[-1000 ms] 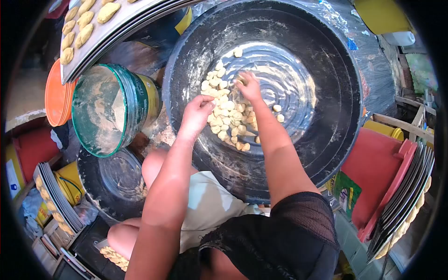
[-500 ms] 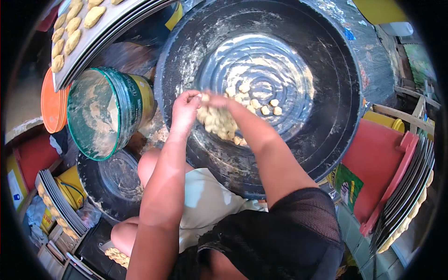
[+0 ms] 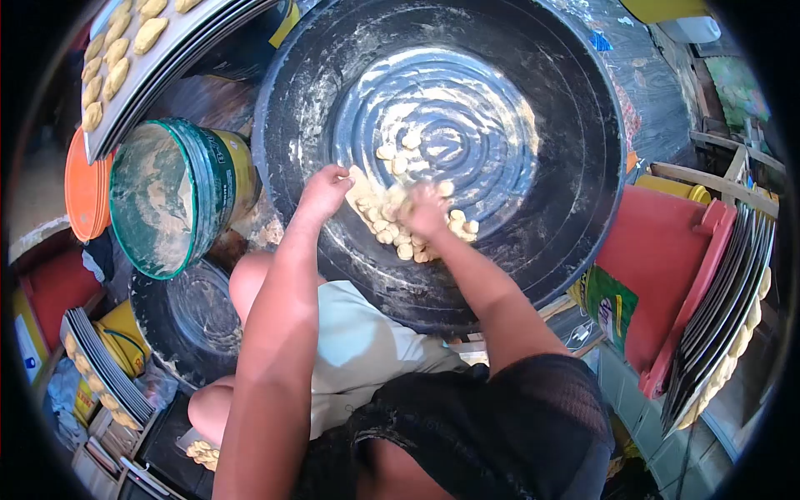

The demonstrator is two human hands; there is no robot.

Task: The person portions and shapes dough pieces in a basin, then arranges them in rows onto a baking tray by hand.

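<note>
A wide black basin (image 3: 575, 242) lies before me, its inside dusted with what looks like flour. Small pale dough pieces (image 3: 405, 250) are heaped in its near left part, with a few scattered farther in. My left hand (image 3: 323, 193) is above the basin's left side, fingers pinched together; what they hold, if anything, is too small to make out. Just beside those fingertips is a flat pale strip of dough (image 3: 358, 188). My right hand (image 3: 425, 210) is over the heap, its fingers smeared by motion, so their grip does not show.
A green-rimmed bucket (image 3: 190, 225) with pale powder inside stands left of the basin. Stacked trays (image 3: 167, 62) bearing shaped dough are at upper left. A smaller black basin (image 3: 196, 321) is by my knee. To the right are a red container (image 3: 658, 275) and more stacked trays (image 3: 725, 325).
My right hand has moved away from my left hand, down and right onto the dough pieces. More separate pieces now show in the heap. The camera view has shifted slightly.
</note>
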